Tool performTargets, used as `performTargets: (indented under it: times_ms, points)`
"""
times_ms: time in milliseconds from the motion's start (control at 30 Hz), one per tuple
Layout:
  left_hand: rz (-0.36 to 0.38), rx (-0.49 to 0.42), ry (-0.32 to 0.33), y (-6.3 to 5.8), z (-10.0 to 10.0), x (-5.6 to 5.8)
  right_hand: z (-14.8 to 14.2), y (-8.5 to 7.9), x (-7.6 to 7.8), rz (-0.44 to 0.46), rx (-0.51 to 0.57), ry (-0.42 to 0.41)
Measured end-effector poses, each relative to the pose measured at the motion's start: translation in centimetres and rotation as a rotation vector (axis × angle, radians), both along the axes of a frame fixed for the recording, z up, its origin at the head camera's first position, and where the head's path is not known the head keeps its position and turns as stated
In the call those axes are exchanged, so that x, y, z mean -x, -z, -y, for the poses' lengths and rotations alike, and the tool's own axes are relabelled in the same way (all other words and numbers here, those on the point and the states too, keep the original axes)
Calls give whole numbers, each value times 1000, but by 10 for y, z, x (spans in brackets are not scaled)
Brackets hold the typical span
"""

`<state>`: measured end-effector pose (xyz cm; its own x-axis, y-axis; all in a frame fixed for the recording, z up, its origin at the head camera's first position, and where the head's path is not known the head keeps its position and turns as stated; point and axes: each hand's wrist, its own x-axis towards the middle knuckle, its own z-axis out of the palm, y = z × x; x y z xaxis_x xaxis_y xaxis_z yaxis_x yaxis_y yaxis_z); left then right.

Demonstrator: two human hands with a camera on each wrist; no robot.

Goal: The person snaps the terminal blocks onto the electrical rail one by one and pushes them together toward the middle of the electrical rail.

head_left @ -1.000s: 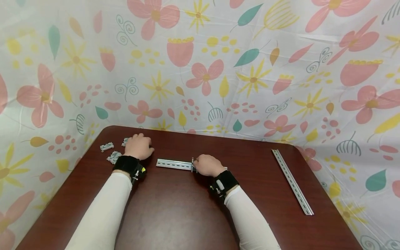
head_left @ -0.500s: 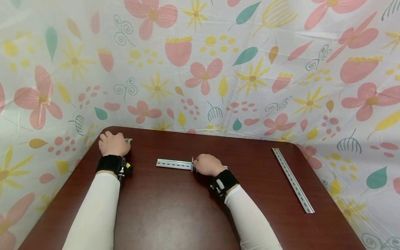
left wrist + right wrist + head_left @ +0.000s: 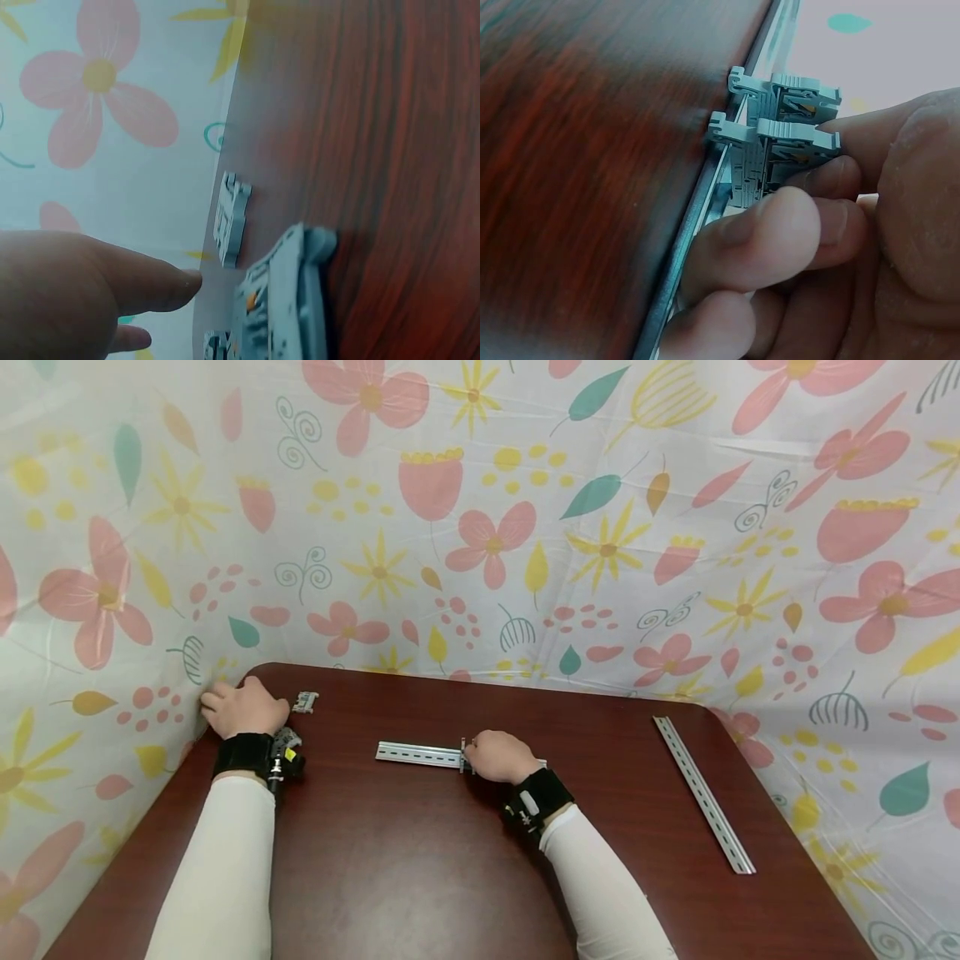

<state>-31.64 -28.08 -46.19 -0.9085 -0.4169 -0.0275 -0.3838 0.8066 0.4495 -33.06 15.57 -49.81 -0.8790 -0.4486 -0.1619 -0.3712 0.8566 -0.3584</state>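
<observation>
Over the far left corner of the table, my left hand [image 3: 243, 706] has its fingers extended and holds nothing visible. In the left wrist view a fingertip is close to a small grey terminal block [image 3: 232, 221] and a larger-looking grey terminal block [image 3: 281, 300], without clear contact. Part of another block [image 3: 216, 345] shows at the bottom edge. My right hand [image 3: 501, 756] grips a slotted metal DIN rail [image 3: 416, 753] lying mid-table, fingers curled at it. Two grey terminal blocks [image 3: 780, 142] sit side by side across that rail, by the fingers. The hand hides part of the rail.
A longer DIN rail [image 3: 705, 797] lies slanted on the right side of the dark wooden table [image 3: 420, 860]. One terminal block [image 3: 305, 702] rests right of the left hand, another [image 3: 288, 739] by its wrist. A floral curtain [image 3: 487, 610] hangs behind the table.
My left hand has moved left across the terminal blocks toward the table's left edge, uncovering the block on its right. My right hand and the rail have stayed in place.
</observation>
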Motion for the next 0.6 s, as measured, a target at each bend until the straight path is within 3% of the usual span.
performTargets:
  times_ms: [133,300,600]
  points:
    - [57,-51,-18,2,5,-2,1,-3,-1,19,1,13]
    - [119,-66,22,3,5,-5,0,8,7,23,-8,18]
    - [137,-42,82,0,4,-4,-3,27,21,18,-33,37]
